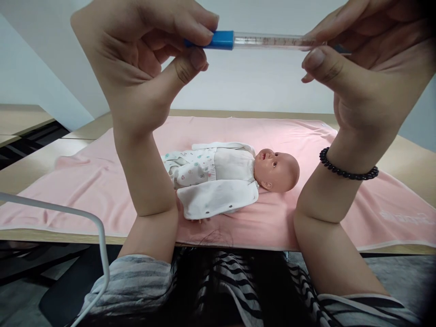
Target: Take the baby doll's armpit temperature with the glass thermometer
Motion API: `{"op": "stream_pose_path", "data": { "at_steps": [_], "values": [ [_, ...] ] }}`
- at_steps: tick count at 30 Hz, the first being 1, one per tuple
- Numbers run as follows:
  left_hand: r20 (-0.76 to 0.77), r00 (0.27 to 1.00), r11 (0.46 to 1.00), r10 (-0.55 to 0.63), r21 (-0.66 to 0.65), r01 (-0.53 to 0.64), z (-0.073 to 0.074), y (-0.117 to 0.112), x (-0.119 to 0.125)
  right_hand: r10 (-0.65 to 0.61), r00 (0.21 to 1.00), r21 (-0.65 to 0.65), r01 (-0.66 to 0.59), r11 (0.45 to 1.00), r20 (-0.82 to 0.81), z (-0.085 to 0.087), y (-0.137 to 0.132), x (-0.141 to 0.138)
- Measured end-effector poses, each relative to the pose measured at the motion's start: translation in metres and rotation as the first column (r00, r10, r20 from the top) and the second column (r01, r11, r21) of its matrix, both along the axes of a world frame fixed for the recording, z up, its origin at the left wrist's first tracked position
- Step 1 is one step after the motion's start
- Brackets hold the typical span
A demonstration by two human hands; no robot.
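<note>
A clear, narrow thermometer (265, 41) with printed scale marks and a blue end is held level at the top of the head view. My left hand (146, 59) pinches the blue end between thumb and fingers. At the other end, my right hand (368, 63) grips the clear tube, and its fingers cover part of that tip. Below and beyond both hands a baby doll (235, 168) lies on its back, its head toward the right. White clothing with small prints dresses the doll, and its top lies spread open. My left forearm hides its feet.
The doll lies on a pink blanket (282, 222) spread over a wooden table (415, 154). A white cable or tube (100, 236) curves through the lower left. A pale wall (259, 86) stands behind the table. A black coiled band (349, 171) circles my right wrist.
</note>
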State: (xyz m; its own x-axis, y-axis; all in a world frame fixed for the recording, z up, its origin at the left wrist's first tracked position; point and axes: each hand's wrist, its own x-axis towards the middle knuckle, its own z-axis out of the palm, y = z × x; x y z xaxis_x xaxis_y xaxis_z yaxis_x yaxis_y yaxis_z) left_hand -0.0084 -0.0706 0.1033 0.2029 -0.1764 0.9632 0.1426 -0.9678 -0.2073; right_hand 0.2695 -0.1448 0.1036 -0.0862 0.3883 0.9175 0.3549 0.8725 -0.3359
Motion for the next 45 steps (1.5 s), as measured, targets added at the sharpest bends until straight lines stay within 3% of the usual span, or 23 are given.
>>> {"op": "stream_pose_path", "data": {
  "at_steps": [10,13,16,18,20,22,23,25,28,31,33,37,41,45],
  "values": [
    [-0.088,0.994,0.994,-0.062,-0.097,0.054,0.001,-0.009,-0.003,-0.028,0.999,-0.038,0.028,0.999,-0.02,0.0,0.007,0.005],
    [-0.198,0.977,0.973,-0.081,-0.229,0.034,-0.001,-0.01,-0.003,0.081,0.997,-0.047,-0.08,0.996,0.011,0.001,0.03,0.018],
    [-0.37,0.929,0.917,-0.009,-0.374,-0.14,-0.002,-0.009,-0.005,0.125,0.992,-0.209,-0.116,0.971,0.033,-0.009,0.077,0.043],
    [-0.523,0.852,0.852,0.032,-0.432,-0.297,-0.002,-0.004,-0.007,0.114,0.992,-0.338,-0.092,0.937,0.046,-0.028,0.119,0.067],
    [-0.644,0.764,0.754,0.018,-0.493,-0.434,-0.002,0.006,-0.01,0.149,0.986,-0.493,-0.093,0.865,0.076,-0.054,0.16,0.093],
    [-0.74,0.671,0.632,-0.051,-0.544,-0.552,-0.006,0.025,-0.013,0.136,0.985,-0.688,-0.024,0.725,0.109,-0.085,0.191,0.118],
    [-0.782,0.615,0.564,-0.103,-0.556,-0.611,-0.009,0.036,-0.016,0.132,0.983,-0.779,0.018,0.627,0.13,-0.1,0.202,0.128],
    [-0.847,0.482,0.415,-0.225,-0.531,-0.739,-0.017,0.063,-0.022,0.131,0.978,-0.84,0.068,0.538,0.163,-0.128,0.213,0.143],
    [-0.892,0.29,0.202,-0.347,-0.373,-0.906,-0.034,0.098,-0.032,0.13,0.973,-0.904,0.121,0.411,0.189,-0.158,0.214,0.153],
    [-0.907,0.229,0.065,-0.353,-0.268,-0.961,-0.048,0.117,-0.04,0.203,0.963,-0.944,0.11,0.31,0.179,-0.177,0.212,0.155],
    [-0.895,0.246,0.036,-0.371,-0.279,-0.96,-0.055,0.122,-0.043,0.248,0.952,-0.957,0.107,0.27,0.177,-0.184,0.213,0.156],
    [-0.833,0.272,0.04,-0.482,-0.332,-0.943,-0.067,0.131,-0.046,0.276,0.932,-0.958,0.175,0.227,0.235,-0.183,0.216,0.161],
    [-0.808,0.306,-0.015,-0.504,-0.346,-0.938,-0.079,0.142,-0.047,0.269,0.903,-0.933,0.279,0.226,0.335,-0.162,0.215,0.155],
    [-0.806,0.314,-0.109,-0.502,-0.301,-0.947,-0.088,0.15,-0.046,0.385,0.891,-0.95,0.134,0.283,0.241,-0.13,0.208,0.123]
  ]
}}
